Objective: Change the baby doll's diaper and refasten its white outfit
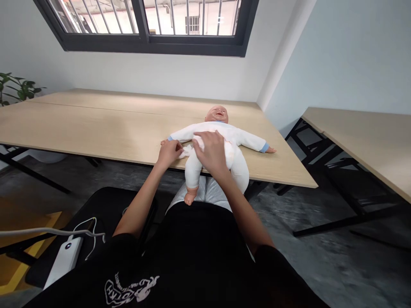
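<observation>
A baby doll with a hard, flesh-coloured plastic head and a white cloth suit cuffed in blue [210,126] lay on its back on the pale wood-topped table [96,124], near the right-hand end. Its head pointed toward the far edge, its arms were spread wide, and its legs hung over the near edge toward the person's lap. A soft white padded piece [230,155] sat around its hips, with a thin white flap [186,151] sticking out on the side toward the table's left end.

The doll looked fairly light, its clothed body soft and yielding, its head and the bare foot [190,196] stiffer and smoother; the trunk or hips seemed the surest place to take hold. The flap looked limp, light and easily creased or torn, best pinched close to its end.

The left grip [169,153], just inside the near edge, was nearly closed, thumb and fingers drawn together, apparently pinching the flap's end. The right grip [212,149] was released: its fingers lay loosely spread across the doll's belly and the upper part of the padded piece, pressing rather than grasping.
</observation>
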`<state>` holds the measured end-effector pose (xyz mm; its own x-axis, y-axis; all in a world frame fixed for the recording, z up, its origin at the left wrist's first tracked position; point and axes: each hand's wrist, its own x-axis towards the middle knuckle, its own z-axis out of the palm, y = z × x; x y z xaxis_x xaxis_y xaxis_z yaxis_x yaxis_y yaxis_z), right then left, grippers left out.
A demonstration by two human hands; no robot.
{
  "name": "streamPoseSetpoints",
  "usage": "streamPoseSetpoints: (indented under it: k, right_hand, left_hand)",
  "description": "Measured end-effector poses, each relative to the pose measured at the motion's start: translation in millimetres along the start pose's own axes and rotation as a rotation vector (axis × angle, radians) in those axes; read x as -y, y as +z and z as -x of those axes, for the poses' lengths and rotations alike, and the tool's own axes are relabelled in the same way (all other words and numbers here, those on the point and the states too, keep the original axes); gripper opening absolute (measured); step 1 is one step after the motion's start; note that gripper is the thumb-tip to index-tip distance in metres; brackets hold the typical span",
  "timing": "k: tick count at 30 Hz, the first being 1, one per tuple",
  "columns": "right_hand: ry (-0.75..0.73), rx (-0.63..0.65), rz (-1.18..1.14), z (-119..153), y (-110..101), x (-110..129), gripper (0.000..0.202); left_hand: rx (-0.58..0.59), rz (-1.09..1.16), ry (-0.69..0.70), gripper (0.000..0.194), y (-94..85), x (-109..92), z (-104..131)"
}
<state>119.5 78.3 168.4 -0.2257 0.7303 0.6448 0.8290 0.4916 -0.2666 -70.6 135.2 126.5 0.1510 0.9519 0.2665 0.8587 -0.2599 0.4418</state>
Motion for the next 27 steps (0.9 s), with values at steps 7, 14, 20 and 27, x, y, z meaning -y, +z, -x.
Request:
streamPoseSetpoints:
  k: [7,14,20,27]
  right_hand:
    - [-0.090,0.520,0.261,-25,29,32,0.026]
    - [-0.013,0.655,0.261,-39,31,40,0.033]
    - [0.025,0.507,0.245,-46,29,28,0.033]
    - [0.098,0.402,0.161,-50,27,10,0.028]
  left_hand:
    - [0.076,-0.024,-0.029,0.004,6.6,4,-13]
    - [-0.064,0.412,0.033,0.014,27.6,25,-17]
    - [-0.098,0.937,-0.010,0.025,28.5,25,-17]
    - [-0.030,1.205,-0.015,0.033,28.8,9,-20]
